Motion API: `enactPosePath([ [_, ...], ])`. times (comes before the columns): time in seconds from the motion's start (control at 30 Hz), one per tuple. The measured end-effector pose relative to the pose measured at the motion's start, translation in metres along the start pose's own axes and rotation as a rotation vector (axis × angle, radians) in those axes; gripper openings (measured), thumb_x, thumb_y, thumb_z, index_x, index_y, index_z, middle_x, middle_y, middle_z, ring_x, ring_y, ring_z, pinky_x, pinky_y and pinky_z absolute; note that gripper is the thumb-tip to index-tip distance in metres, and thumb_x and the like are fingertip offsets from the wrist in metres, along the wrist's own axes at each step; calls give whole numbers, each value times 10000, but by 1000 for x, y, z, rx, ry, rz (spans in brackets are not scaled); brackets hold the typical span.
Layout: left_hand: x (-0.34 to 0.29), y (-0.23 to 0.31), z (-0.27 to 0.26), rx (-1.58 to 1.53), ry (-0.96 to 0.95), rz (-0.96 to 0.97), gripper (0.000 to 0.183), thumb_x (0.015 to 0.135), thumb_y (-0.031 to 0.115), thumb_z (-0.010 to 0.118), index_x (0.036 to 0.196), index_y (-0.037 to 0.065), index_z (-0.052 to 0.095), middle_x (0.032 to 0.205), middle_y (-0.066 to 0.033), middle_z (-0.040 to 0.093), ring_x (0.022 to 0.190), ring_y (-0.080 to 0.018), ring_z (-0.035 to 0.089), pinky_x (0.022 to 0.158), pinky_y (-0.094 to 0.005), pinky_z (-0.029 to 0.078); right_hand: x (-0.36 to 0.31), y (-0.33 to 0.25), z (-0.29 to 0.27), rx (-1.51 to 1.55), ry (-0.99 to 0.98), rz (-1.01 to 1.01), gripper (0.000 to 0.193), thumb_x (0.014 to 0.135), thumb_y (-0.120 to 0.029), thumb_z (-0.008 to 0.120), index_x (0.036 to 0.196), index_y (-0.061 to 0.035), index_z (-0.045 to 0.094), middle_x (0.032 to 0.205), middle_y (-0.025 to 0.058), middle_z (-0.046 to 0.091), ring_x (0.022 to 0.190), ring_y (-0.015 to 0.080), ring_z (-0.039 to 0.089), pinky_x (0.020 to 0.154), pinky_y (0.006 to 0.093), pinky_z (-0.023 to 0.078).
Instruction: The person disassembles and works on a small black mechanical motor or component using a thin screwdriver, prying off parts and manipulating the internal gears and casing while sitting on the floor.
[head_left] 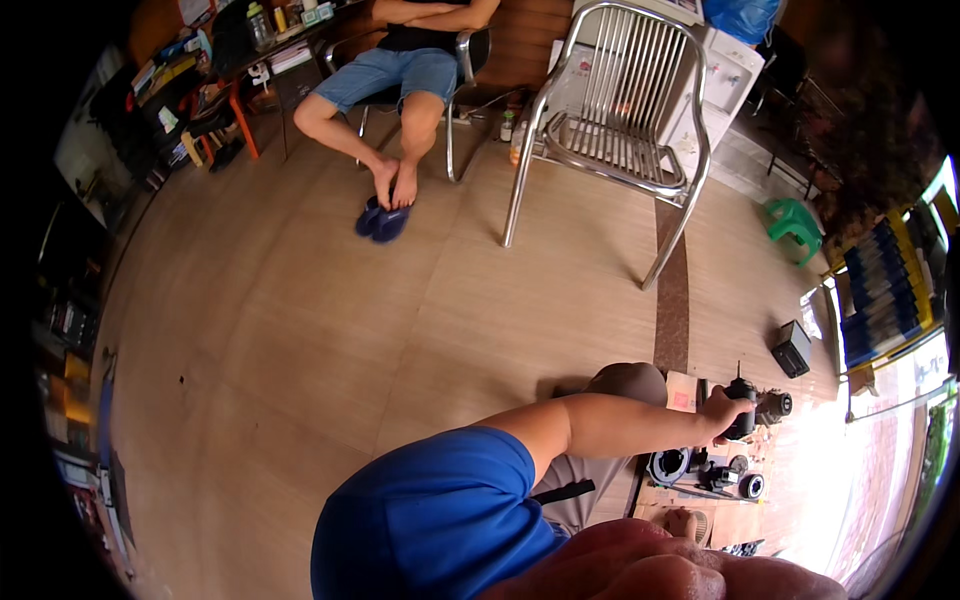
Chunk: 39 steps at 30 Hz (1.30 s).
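My left hand (724, 413) reaches far to the right at the end of a bare forearm below a blue sleeve. Its fingers are closed on a dark cylindrical part (741, 408) with a thin pin sticking up from its top. Right beside that part sits a greyish machine part (774, 406) with a round end. Nearer to me, a black ring-shaped part (669, 465), a small black part (721, 477) and a round dark part with a pale centre (752, 486) lie on a cardboard sheet (735, 508). My right hand does not show.
A metal chair (620, 150) stands ahead. Another person (405, 80) sits with crossed arms, bare feet by dark blue slippers (383, 220). A black box (791, 349) and a green stool (796, 228) are at the right. My bent knee (628, 381) rises beside the parts.
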<state>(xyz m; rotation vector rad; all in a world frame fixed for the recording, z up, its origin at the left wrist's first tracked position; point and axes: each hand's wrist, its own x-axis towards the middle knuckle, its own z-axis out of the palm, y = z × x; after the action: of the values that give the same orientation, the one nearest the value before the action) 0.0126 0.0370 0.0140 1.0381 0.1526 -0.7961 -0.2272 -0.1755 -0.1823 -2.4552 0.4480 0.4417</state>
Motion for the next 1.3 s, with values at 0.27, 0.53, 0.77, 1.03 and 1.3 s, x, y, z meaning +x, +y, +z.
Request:
enactPosePath([
  [0.27,-13,11,-2,-36,-30,-16,611,770,405,719,1210,106,418,986,-113,598,792,-215,628,449,-353,506,-3,21,12,-111,35,-117,275,846,-231,588,808,17,699,645,149,660,584,237,646,555,387,498],
  [0.53,-13,12,-7,-41,-52,4,643,759,406,714,1206,85,382,982,-126,592,779,-208,627,428,-341,501,-3,-21,8,-77,-24,66,266,855,-231,601,797,11,696,643,134,666,564,222,634,561,362,497],
  [0.77,-8,7,-2,-36,1,0,564,781,375,715,1169,123,393,916,-103,605,750,-188,624,441,-340,483,-2,-35,0,32,13,78,262,863,-215,613,781,23,684,631,133,652,567,218,623,581,367,487],
  [1.03,6,-5,-12,44,59,62,601,759,434,706,1168,122,395,887,-87,633,692,-167,628,498,-334,501,5,-31,-19,58,133,-22,280,852,-219,622,798,50,676,666,182,654,621,271,640,600,401,476],
  [1.3,9,-14,0,77,89,84,591,756,449,726,1133,110,422,907,-94,629,694,-186,626,501,-357,508,3,-23,-20,21,199,-52,291,847,-233,605,758,35,676,615,147,636,585,219,629,591,382,486],
])
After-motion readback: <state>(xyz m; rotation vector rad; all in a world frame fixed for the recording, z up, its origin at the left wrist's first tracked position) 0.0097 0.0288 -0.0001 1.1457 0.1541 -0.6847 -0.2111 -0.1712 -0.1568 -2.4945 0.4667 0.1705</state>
